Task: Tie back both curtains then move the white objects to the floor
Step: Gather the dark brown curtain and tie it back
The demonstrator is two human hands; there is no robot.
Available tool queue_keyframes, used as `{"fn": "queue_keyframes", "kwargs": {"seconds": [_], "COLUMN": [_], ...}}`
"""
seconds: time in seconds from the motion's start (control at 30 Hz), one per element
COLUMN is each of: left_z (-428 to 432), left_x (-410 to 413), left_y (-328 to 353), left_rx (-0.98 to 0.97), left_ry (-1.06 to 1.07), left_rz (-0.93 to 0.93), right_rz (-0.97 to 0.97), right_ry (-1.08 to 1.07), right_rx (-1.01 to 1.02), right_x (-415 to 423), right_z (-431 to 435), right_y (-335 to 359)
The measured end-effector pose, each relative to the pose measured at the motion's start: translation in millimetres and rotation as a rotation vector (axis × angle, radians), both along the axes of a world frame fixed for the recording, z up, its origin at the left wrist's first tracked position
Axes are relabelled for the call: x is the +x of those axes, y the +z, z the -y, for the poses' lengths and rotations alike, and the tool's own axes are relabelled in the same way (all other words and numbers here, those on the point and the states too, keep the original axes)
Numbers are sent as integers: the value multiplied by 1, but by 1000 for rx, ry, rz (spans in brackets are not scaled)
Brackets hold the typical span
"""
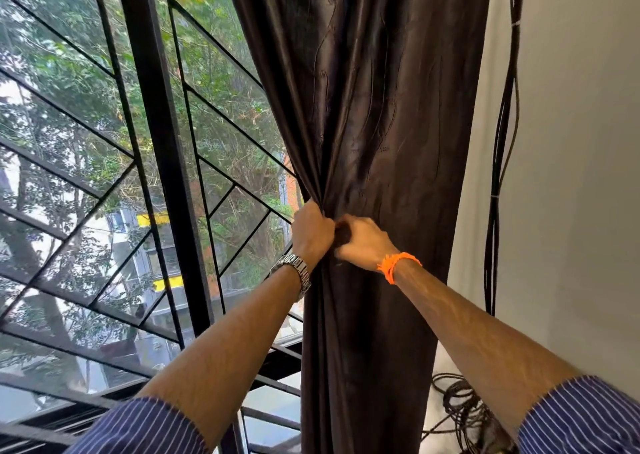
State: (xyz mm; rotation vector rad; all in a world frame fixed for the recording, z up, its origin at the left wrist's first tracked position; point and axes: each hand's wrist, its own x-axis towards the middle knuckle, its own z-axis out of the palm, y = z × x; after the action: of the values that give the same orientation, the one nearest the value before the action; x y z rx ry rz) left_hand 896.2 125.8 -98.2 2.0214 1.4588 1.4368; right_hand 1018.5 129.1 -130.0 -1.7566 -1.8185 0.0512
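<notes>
A dark brown curtain point(374, 114) hangs gathered at the right side of the window. My left hand point(311, 233), with a metal watch on its wrist, grips the bunched left edge of the fabric at mid height. Right beside it, my right hand point(365, 240), with an orange band on its wrist, is closed on a dark bit of the curtain or its tie; which one I cannot tell. The two hands touch each other. No second curtain and no white objects are in view.
A window with a black metal grille point(156, 141) fills the left side, trees and buildings behind it. Black cables point(498, 176) hang down the pale wall point(571, 141) at the right and lie coiled point(464, 408) on the floor.
</notes>
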Motion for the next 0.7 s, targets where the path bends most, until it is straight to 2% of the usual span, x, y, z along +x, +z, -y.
{"fn": "queue_keyframes", "kwargs": {"seconds": [0.07,0.27,0.37,0.43,0.53,0.7], "left_z": [-2,-7,-9,-10,-14,-13], "left_x": [-1,-5,-5,-7,-12,-15], "left_y": [0,-2,-3,-3,-3,-1], "left_rx": [-14,-9,-9,-2,6,1], "left_ry": [12,14,30,21,27,49], "left_rz": [14,9,10,6,-10,-18], "right_rz": [-85,-381,-518,-622,-789,-822], "right_ry": [-91,-425,-559,-569,-456,-391], "right_rx": [29,326,353,352,346,352], "right_x": [5,44,64,76,86,75], "right_z": [25,27,26,21,16,17], "right_y": [14,18,18,16,12,5]}}
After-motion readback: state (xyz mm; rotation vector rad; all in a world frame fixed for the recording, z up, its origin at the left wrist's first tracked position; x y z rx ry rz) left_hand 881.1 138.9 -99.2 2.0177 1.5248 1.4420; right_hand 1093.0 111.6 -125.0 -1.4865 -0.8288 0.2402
